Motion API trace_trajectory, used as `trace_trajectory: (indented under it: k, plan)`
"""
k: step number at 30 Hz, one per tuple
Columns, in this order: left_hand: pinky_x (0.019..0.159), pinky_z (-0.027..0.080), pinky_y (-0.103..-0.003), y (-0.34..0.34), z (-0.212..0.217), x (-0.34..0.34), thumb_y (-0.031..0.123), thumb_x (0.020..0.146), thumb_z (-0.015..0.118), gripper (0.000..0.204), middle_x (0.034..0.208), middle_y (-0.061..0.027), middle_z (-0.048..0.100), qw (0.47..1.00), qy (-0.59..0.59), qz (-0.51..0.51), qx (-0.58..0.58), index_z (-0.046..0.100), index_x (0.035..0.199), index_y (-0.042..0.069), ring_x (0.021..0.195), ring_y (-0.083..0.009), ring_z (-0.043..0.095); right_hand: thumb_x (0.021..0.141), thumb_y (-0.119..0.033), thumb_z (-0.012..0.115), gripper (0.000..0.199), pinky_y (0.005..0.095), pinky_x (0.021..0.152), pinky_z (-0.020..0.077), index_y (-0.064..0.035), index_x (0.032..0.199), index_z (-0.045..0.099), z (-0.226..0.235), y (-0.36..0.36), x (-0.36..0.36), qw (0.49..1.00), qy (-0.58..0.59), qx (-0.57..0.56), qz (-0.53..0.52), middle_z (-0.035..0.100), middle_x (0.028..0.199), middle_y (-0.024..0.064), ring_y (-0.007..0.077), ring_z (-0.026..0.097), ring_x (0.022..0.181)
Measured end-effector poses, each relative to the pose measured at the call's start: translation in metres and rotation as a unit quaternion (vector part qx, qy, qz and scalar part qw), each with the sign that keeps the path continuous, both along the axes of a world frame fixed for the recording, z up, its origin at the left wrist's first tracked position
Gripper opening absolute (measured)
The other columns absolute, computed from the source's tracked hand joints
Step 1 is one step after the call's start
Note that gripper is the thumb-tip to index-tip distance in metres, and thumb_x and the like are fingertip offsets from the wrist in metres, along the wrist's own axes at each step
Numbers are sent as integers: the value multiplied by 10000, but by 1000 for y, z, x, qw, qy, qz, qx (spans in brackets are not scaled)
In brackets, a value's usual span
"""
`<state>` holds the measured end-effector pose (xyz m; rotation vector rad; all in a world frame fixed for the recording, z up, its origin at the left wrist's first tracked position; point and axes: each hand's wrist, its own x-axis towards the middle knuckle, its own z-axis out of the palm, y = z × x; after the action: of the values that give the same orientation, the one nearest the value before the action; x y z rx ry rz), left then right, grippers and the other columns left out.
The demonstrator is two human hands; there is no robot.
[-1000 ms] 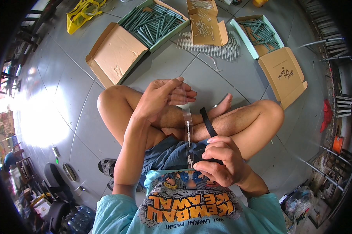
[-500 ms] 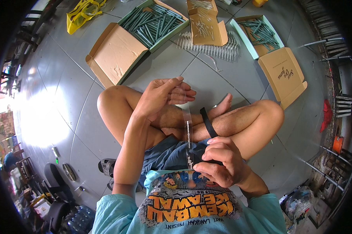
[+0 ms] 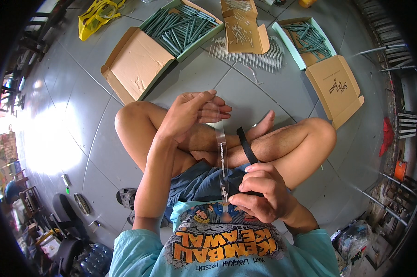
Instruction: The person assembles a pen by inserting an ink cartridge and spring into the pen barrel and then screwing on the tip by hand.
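Observation:
A long, narrow clear plastic sleeve [image 3: 223, 159] with white print hangs upright between my hands, over my lap. At its far end my left hand [image 3: 197, 113] is closed on it, thumb on top, and the fingers show through the film. My right hand [image 3: 264, 191] pinches the near end between thumb and forefinger, close to my shirt. A black flexible strip [image 3: 247, 145] also runs into the curled fingers of my right hand, its free end pointing away from me; the part inside the hand is mostly hidden.
Beyond my crossed legs lie an open box of dark green pen-like sticks [image 3: 185, 30], a smaller box of them [image 3: 310, 39], and a cardboard tray [image 3: 241, 34] with small pale pieces. Spiky clear pieces [image 3: 250, 53] surround the tray. A yellow bag [image 3: 95, 21] lies far left.
The clear sleeve has shifted very slightly between my hands, and its print catches the light a little differently. Both hands stay nearly in the same place.

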<state>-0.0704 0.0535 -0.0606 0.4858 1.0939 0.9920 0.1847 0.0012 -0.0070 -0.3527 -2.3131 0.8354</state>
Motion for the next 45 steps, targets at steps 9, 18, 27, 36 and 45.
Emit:
trace_trajectory:
  k: [9, 18, 27, 36, 45]
  plan:
    - [857, 585, -347, -1, -6, -4, 279, 1034, 517, 432, 1024, -270, 699, 1000, -2, -1, 7, 629, 1034, -139, 937, -322, 723, 835, -143, 701, 233, 434, 940, 486, -123, 1063, 663, 2, -2, -1, 1000, 0, -7, 13, 526, 1023, 45, 180, 609, 858]
    - [831, 575, -317, 9, -21, -6, 306, 1039, 506, 446, 1028, -237, 712, 997, 73, 12, 4, 640, 1063, -119, 930, -273, 725, 867, -169, 648, 218, 448, 939, 480, -132, 1082, 659, 7, 2, 0, 1000, 9, -7, 10, 559, 1027, 45, 198, 614, 822]
    - [640, 534, -267, 35, -115, 1, 269, 1000, 592, 355, 907, -127, 741, 958, 271, -31, 89, 711, 964, -64, 758, -181, 734, 814, -72, 759, 181, 398, 821, 521, -110, 956, 653, 19, 35, -11, 996, 24, 31, -78, 457, 1044, 90, 243, 550, 890]
    - [764, 566, -427, 94, -130, -34, 357, 860, 696, 316, 871, -164, 737, 780, 608, 44, 139, 767, 1006, 85, 824, -346, 718, 836, -38, 746, 213, 307, 723, 525, -107, 1016, 653, 21, 82, -17, 983, 46, 11, -176, 508, 1150, 142, 215, 553, 910]
    - [830, 546, -452, 203, -145, -108, 245, 836, 633, 240, 937, -184, 728, 716, 684, 75, 118, 767, 964, 93, 908, -371, 696, 832, -9, 729, 178, 326, 720, 513, -64, 974, 637, 8, 126, -19, 968, 50, 5, -246, 503, 1111, 171, 268, 547, 907]
